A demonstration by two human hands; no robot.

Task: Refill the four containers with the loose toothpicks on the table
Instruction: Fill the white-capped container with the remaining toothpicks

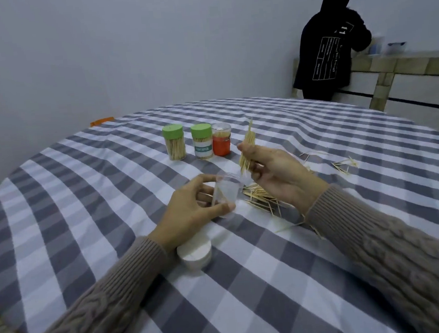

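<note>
A clear plastic container (224, 192) is held just above the checked tablecloth (110, 202), near the middle of the table. It is gripped by the left hand (190, 208), with the fingers curled round its side, and its open mouth is tipped up and to the right. A bundle of toothpicks (247, 150) is pinched in the right hand (272, 175), with the fingers closed tight round it. The bundle stands almost upright, leaning a little, and its lower tips are just above and to the right of the container's mouth. So the bundle likely needs to be brought down and a little to the left, long way first, to slide in. More loose toothpicks (261, 197) are spread on the cloth under and past the right hand. A white lid (194, 253) is seen on the cloth under the left wrist. Farther back, three containers are lined up close together: a green-lidded jar (174, 142), a green-lidded jar with a label (202, 141) and an orange jar (221, 139). They look full of toothpicks already. A person in a black hoodie (332, 39) is seen at a counter far behind.
</note>
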